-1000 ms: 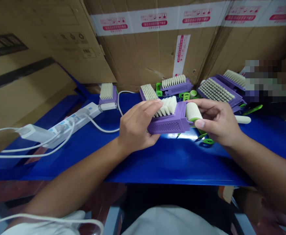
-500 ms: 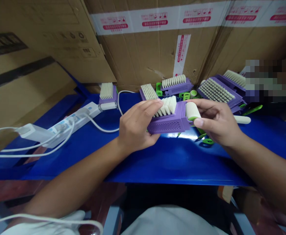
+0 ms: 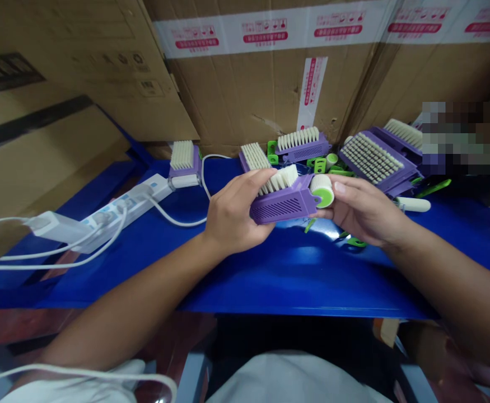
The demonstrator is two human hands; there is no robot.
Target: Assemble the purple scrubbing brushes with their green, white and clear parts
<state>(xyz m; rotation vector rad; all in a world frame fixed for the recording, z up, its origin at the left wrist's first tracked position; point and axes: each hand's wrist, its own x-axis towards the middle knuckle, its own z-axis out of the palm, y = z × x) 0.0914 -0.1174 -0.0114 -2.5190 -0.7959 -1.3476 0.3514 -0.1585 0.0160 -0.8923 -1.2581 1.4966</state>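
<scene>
- Six purple brushes showed: one purple brush (image 3: 280, 201) between the hands, and five more purple brushes (image 3: 301, 144) beyond them, the farthest one beyond the right hand partly hidden by a pixelated patch.
- The left hand (image 3: 232, 215) was clamped round the brush's body, and the right hand (image 3: 364, 210) was curled at its end, the two apart with the brush bridging them.
- A green-capped white roller (image 3: 322, 190) sat at the brush's end by the right hand; whether it was fully seated could not be told.
- Loose green plastic parts (image 3: 320, 165) lay beyond the right hand, and a white handle (image 3: 413, 205) lay past its fingers, so parts remained unfitted.
- Open blue surface of the desk (image 3: 295, 291) ran below both hands to its near edge.
- Cardboard cartons (image 3: 261, 95) closed off the space beyond the hands, and a power strip (image 3: 127, 204) lay left of the left hand.
</scene>
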